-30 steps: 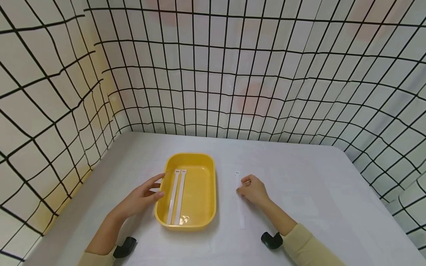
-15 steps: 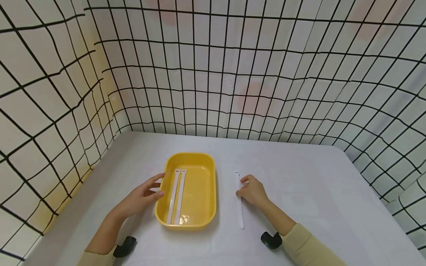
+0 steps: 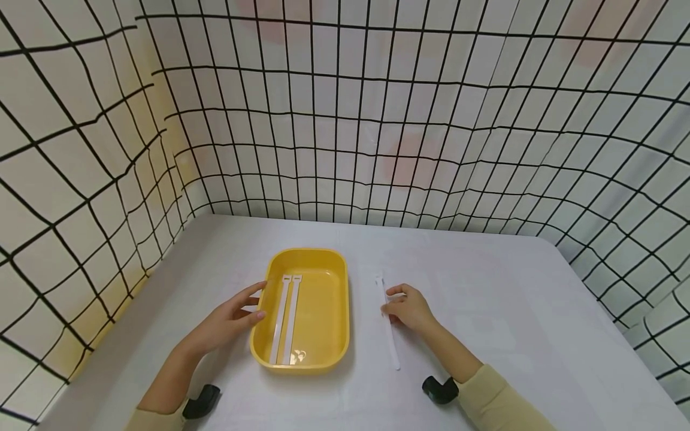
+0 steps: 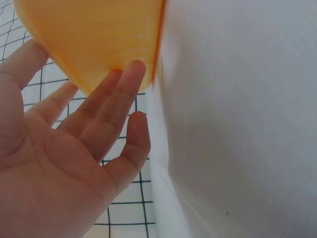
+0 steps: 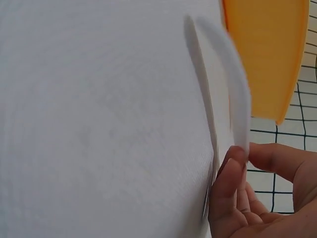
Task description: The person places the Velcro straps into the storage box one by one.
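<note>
Head view shows white table (image 3: 485,335), then yellow rectangular plastic tray (image 3: 323,311) (two white strips lie inside), its left wall touched by straight fingers of left hand (image 3: 232,320). Right of it, right hand (image 3: 408,308) pinches thin white plastic strip (image 3: 389,332), lifted off the table.

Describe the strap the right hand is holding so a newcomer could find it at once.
Start at the yellow tray in the middle of the white table. Just right of it, outside the tray, a long white strap is pinched by the right hand. Two similar straps lie side by side inside the tray; this one alone is on the table.
</note>
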The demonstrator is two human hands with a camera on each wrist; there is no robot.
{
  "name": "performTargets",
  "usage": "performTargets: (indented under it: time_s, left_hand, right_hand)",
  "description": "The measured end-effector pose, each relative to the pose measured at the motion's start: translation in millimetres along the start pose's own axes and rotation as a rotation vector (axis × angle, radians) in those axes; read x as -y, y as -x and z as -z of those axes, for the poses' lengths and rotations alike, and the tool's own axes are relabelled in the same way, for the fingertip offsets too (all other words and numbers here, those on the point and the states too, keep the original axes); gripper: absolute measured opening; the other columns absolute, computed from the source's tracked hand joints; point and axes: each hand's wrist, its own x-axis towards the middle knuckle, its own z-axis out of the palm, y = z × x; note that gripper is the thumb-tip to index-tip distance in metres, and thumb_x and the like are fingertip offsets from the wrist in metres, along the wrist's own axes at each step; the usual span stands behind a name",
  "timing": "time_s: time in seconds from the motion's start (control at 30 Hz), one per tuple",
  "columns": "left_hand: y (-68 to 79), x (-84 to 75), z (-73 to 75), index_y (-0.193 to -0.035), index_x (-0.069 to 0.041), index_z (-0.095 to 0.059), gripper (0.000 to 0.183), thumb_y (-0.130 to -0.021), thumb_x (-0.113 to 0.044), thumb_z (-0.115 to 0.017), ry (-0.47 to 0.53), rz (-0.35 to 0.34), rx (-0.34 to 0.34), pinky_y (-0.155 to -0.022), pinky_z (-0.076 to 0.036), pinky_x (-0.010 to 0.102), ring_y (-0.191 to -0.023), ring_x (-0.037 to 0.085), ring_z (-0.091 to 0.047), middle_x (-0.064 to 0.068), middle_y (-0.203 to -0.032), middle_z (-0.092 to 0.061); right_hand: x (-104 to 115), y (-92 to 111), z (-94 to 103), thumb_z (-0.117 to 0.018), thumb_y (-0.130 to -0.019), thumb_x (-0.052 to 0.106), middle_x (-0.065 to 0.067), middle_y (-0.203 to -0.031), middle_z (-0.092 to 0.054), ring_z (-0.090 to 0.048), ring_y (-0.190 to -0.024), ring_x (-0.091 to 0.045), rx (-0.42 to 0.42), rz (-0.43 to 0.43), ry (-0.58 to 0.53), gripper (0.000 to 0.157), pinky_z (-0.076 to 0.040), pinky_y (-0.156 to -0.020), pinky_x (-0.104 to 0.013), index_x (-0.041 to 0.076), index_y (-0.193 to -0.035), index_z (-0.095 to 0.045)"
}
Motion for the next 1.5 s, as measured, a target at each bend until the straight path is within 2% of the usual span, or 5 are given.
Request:
performTargets:
  time_s: [0.23, 0.53, 0.97, 1.23, 1.5]
  left_hand:
    - [-0.7, 0.8, 0.9, -0.153, -0.019, -0.032, 0.067, -0.095, -0.035, -0.063, -0.013, -0.016, 0.002, -0.098, -0.044, 0.056, -0.117, 0.034, -0.056, 0.021, -0.141, -0.047]
    - [-1.7, 3.9, 2.1, -0.153, -0.022, -0.032, 0.064, -0.097, -0.033, -0.061, -0.019, -0.048, 0.008, -0.099, -0.043, 0.057, -0.119, 0.034, -0.055, 0.017, -0.143, -0.045]
    - [-1.7, 2.4, 3.8, -0.153, -0.017, -0.032, 0.066, -0.096, -0.03, -0.063, 0.002, -0.066, 0.015, -0.097, -0.045, 0.056, -0.118, 0.035, -0.055, 0.02, -0.144, -0.043]
    - [-1.8, 5.4, 1.1, -0.152, -0.022, -0.034, 0.065, -0.096, -0.035, -0.062, -0.018, -0.031, 0.002, -0.099, -0.043, 0.056, -0.119, 0.034, -0.055, 0.017, -0.144, -0.044]
    - [-1.3, 5.5, 0.6, -0.153, -0.021, -0.033, 0.065, -0.096, -0.033, -0.062, -0.01, -0.039, 0.008, -0.098, -0.044, 0.056, -0.119, 0.035, -0.055, 0.018, -0.145, -0.044]
  right_hand:
    - [4, 1, 1.8, -0.071, -0.083, -0.001, -0.005, -0.07, -0.062, -0.053, -0.051, -0.011, 0.036, -0.01, -0.137, 0.035, -0.047, -0.048, -0.022, -0.006, -0.114, -0.056]
    - [16, 4, 3.9, -0.072, -0.086, 0.004, -0.006, -0.08, -0.066, -0.06, -0.066, -0.016, 0.07, -0.036, -0.186, 0.036, -0.054, -0.058, -0.026, -0.002, -0.119, -0.056]
    - [37, 13, 11.5, -0.068, -0.09, 0.007, -0.009, -0.092, -0.067, -0.062, -0.071, -0.016, 0.136, 0.048, -0.323, 0.04, -0.055, -0.066, -0.025, -0.003, -0.125, -0.053]
    - [48, 15, 9.1, -0.068, -0.089, 0.005, -0.006, -0.089, -0.067, -0.062, -0.068, -0.016, 0.18, 0.103, -0.387, 0.043, -0.056, -0.066, -0.025, -0.006, -0.127, -0.051]
    - [60, 18, 3.3, -0.068, -0.09, 0.004, -0.006, -0.09, -0.066, -0.063, -0.068, -0.015, 0.209, 0.132, -0.415, 0.043, -0.056, -0.067, -0.025, -0.008, -0.127, -0.05]
